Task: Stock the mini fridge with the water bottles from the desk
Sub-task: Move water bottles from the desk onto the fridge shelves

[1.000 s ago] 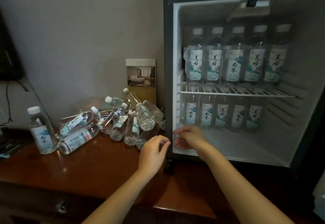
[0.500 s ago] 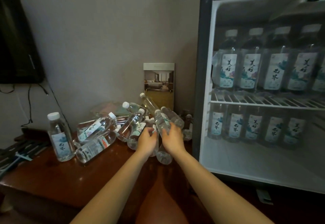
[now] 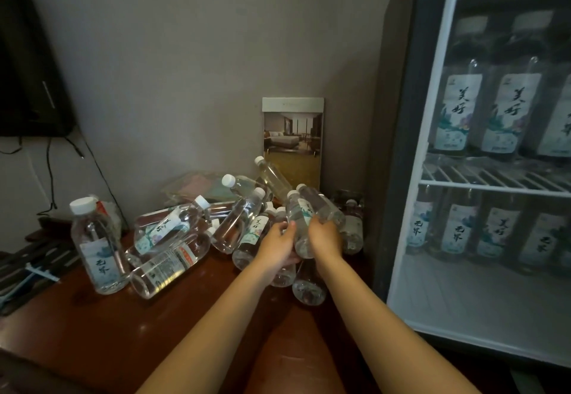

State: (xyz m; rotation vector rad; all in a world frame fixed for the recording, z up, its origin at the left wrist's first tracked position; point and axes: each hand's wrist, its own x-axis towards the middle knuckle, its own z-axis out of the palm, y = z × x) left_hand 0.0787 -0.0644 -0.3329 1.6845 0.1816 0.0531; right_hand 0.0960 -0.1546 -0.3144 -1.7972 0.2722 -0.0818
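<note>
Several clear water bottles lie in a heap (image 3: 173, 230) on the brown desk (image 3: 123, 332), and one more bottle (image 3: 95, 245) stands upright at the left. My left hand (image 3: 278, 243) and my right hand (image 3: 326, 236) close from both sides around one white-capped bottle (image 3: 298, 217) at the heap's right end. The open mini fridge (image 3: 401, 146) stands to the right. Bottles stand in rows on its wire shelf (image 3: 494, 183) and at the back of its floor.
A hotel brochure card (image 3: 292, 140) leans on the wall behind the heap. A black screen (image 3: 24, 53) hangs at upper left with cables (image 3: 49, 162) below it. A dark tray (image 3: 31, 270) lies at the desk's left end.
The view has swung left from the fridge to the desk. Both hands left the fridge's lower edge, reached into the bottle heap and closed on one bottle.
</note>
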